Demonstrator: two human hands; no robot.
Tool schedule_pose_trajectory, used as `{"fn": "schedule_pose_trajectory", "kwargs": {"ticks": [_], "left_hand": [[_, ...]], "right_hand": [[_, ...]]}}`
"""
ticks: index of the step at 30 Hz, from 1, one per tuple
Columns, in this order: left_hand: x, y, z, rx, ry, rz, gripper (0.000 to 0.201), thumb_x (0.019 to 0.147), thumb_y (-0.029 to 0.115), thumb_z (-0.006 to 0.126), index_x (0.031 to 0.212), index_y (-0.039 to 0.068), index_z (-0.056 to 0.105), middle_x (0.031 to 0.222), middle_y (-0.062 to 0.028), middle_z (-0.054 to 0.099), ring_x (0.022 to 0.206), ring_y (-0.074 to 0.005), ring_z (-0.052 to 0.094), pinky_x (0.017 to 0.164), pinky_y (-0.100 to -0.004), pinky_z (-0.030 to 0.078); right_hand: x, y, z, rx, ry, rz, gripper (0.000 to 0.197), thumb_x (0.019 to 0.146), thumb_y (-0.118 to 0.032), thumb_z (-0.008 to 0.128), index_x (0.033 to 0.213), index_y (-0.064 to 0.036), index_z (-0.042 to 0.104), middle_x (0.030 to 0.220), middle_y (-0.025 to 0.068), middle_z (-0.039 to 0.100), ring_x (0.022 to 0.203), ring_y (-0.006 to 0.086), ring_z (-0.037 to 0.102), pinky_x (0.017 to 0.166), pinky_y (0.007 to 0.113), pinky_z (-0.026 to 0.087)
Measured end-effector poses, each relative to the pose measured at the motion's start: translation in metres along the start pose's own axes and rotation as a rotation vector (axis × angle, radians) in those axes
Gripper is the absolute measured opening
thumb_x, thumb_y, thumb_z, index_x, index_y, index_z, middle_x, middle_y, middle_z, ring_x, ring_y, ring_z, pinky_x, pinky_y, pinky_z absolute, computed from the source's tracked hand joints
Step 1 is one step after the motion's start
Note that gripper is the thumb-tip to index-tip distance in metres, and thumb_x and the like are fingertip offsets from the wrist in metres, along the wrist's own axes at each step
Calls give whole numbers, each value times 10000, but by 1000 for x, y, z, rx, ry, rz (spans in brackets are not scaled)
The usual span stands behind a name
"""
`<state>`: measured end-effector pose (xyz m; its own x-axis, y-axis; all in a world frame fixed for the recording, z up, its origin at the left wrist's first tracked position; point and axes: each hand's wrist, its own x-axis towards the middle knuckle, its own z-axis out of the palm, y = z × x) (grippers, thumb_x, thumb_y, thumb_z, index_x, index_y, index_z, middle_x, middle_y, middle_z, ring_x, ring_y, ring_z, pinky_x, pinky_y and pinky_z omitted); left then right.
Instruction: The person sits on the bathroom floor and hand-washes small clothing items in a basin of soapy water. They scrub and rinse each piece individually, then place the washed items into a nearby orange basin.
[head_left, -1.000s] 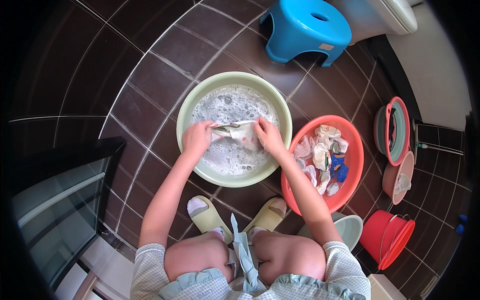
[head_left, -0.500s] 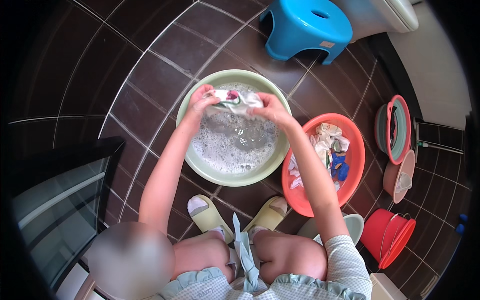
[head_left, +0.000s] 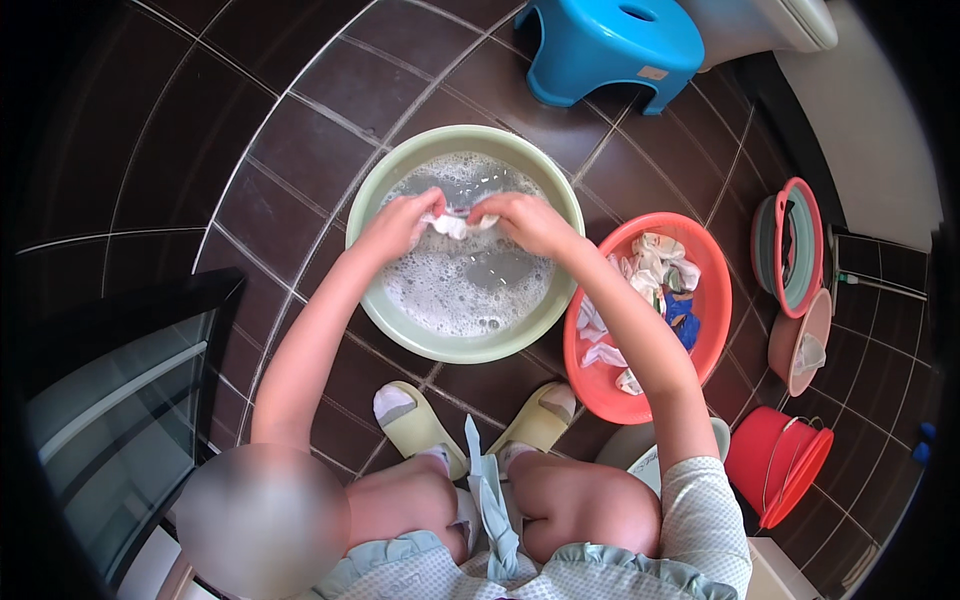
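A pale green basin (head_left: 462,352) of sudsy water (head_left: 455,300) stands on the floor in front of me. Over its far half I hold a small wet white cloth (head_left: 450,227), bunched up between my hands; its exact kind is not clear. My left hand (head_left: 410,222) pinches one end, and my right hand (head_left: 522,220) grips the other with bent fingers. To the right of the basin, an orange-red basin (head_left: 712,345) holds a heap of wet laundry (head_left: 652,275), mostly white with a blue piece (head_left: 682,320).
A blue plastic stool (head_left: 600,50) stands at the far right. Collapsible basins (head_left: 803,250), a pink basin (head_left: 797,350) and a red bucket (head_left: 768,460) lean at the right. At left is a dark-framed glass panel (head_left: 130,390). My slippered feet (head_left: 425,430) rest near the green basin.
Both hands have moved nearer to me and closer together. The cloth, stretched out with a red and green pattern showing before, is now crumpled smaller between them.
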<state>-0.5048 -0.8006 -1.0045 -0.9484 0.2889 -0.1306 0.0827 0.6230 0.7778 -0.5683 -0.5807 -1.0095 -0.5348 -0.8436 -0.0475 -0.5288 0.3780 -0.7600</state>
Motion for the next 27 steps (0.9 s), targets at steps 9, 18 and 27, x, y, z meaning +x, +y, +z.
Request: {"fn": "schedule_pose_trajectory", "kwargs": {"ticks": [9, 18, 27], "left_hand": [[-45, 19, 13, -115, -442, -36, 388, 703, -69, 483, 1033, 96, 603, 953, -146, 611, 929, -314, 560, 833, -383, 424], [-67, 20, 38, -205, -723, -168, 311, 776, 41, 456, 1051, 73, 598, 955, -139, 617, 890, -258, 577, 814, -330, 424], [-63, 5, 30, -945, -589, -535, 307, 855, 169, 484, 1115, 9, 510, 1058, -68, 565, 916, -128, 545, 843, -251, 418]], "right_hand": [[-52, -21, 23, 90, -252, 60, 351, 723, -30, 439, 1004, -176, 590, 905, 125, 613, 807, 326, 580, 713, 421, 456], [-65, -38, 28, 209, -583, 255, 327, 793, -122, 434, 1096, -173, 548, 912, 155, 601, 838, 329, 570, 764, 410, 435], [-59, -7, 32, 966, -383, 654, 328, 836, -206, 502, 1089, 1, 525, 986, 23, 578, 883, 75, 519, 781, 230, 411]]}}
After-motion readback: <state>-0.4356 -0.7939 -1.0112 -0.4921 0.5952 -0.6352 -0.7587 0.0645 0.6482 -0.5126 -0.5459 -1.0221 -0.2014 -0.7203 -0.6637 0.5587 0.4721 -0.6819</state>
